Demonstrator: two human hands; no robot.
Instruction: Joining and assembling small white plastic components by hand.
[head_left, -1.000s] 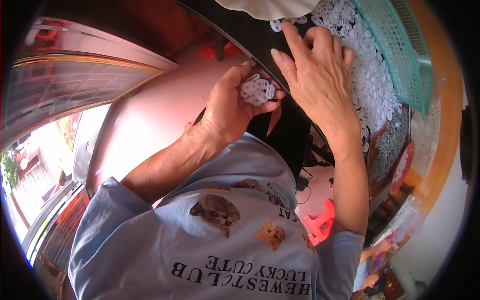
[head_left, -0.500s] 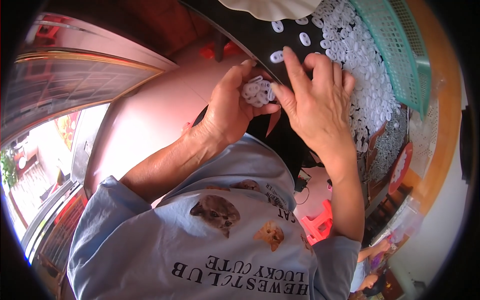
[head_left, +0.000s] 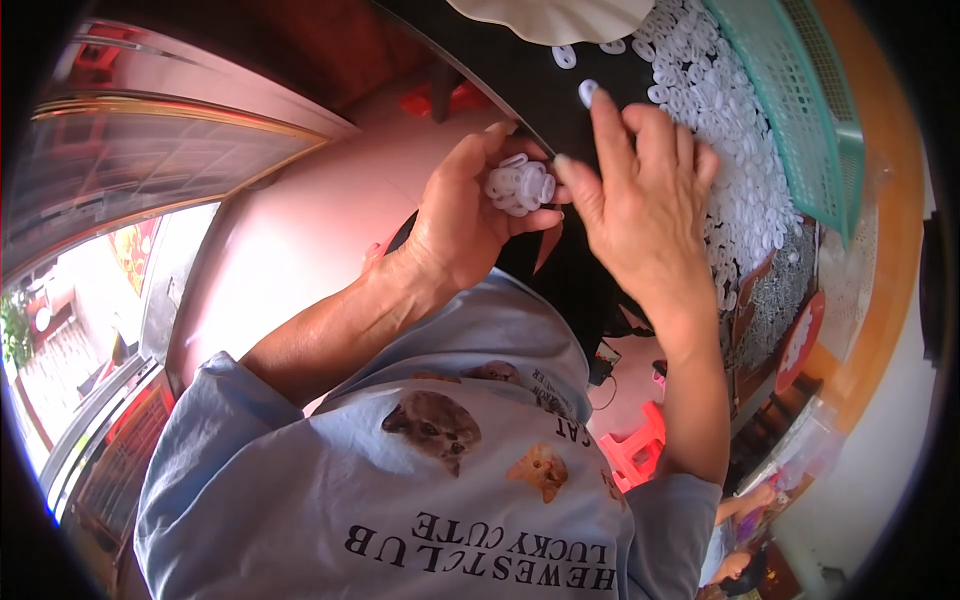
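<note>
Right hand (head_left: pixel 640 200) has slid back toward left hand (head_left: pixel 465 215), which cups a cluster of white plastic rings (head_left: pixel 520 183); right fingers spread, index on a loose ring (head_left: pixel 588 92), white ring pile (head_left: pixel 715 130) just right.

- Single view, head-worn fisheye camera, looking steeply down the wearer's own chest and forearms.
- Both arms enter from the lower edge; left hand (head_left: pixel 470 215) and right hand (head_left: pixel 640 190) lie close, near centre.
- Black table (head_left: pixel 530 85) occupies the upper frame; edges curve toward the dark rim.
</note>
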